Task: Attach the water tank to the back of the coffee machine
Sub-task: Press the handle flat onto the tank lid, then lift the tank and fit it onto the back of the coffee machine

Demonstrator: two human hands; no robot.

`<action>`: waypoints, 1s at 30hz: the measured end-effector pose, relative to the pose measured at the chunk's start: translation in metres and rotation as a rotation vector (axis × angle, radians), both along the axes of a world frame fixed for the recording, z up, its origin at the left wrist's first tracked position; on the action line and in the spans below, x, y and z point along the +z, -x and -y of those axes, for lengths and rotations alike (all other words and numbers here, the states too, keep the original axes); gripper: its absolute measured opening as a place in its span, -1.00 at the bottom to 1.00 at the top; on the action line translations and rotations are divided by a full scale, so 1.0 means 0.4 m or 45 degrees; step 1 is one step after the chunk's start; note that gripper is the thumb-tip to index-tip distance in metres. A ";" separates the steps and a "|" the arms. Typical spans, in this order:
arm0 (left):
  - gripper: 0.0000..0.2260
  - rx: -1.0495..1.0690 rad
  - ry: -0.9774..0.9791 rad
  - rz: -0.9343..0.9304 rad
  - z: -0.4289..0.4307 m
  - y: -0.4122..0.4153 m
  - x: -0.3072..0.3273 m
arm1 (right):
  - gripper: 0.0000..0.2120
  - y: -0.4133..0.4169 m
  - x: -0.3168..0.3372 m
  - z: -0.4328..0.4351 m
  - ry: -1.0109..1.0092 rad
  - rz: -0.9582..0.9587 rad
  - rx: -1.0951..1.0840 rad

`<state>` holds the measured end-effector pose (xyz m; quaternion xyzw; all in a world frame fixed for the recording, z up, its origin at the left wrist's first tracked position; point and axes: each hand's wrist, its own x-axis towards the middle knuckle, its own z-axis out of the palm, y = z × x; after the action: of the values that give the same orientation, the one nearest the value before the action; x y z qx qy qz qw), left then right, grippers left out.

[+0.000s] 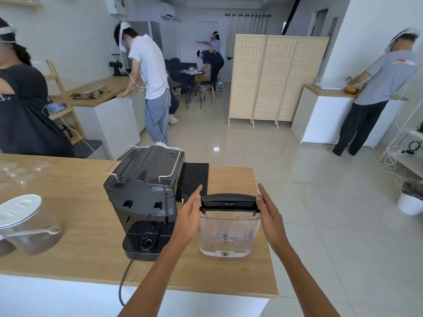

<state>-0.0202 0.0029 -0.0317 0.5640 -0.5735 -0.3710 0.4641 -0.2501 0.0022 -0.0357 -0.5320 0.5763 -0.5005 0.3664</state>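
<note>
Clear plastic, with a black lid across its top, the boxy water tank (229,227) stands upright on the light wooden counter (75,252), just to the right of the black coffee machine (144,202) and not joined to it. The machine's back faces the camera, its round black socket on the base ledge exposed and a black power cord (124,277) running down over the counter's front edge. The left hand (188,221) lies flat against the tank's left side, fingers straight and pointing away. The right hand (270,216) does the same on the right side, thumb resting on the lid's corner. Both hands are open and press inward; whether the tank is lifted off the wood is hard to judge from here. A ribbed black rubber mat (194,179) lies behind the tank. A lidded transparent jar (25,225) with a pale scoop sits at the far left.
</note>
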 end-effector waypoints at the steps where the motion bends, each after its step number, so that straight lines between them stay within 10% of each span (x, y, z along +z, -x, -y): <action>1: -0.62 -0.015 0.017 0.028 -0.002 -0.005 -0.007 | -0.54 0.006 -0.008 -0.003 0.016 -0.014 0.038; 13: -0.57 -0.151 0.147 0.326 -0.037 -0.021 -0.043 | -0.43 -0.004 -0.052 -0.037 0.028 -0.245 0.153; 19: -0.19 -0.225 0.072 0.462 -0.057 -0.018 -0.019 | -0.21 0.011 -0.054 -0.053 -0.008 -0.343 0.201; 30: -0.13 -0.150 0.090 0.243 -0.083 -0.035 -0.029 | 0.03 0.002 -0.046 -0.069 0.031 -0.346 0.199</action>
<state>-0.0062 0.0362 -0.0433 0.5455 -0.6599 -0.3216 0.4044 -0.2510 0.0297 -0.0543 -0.6425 0.5712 -0.4009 0.3166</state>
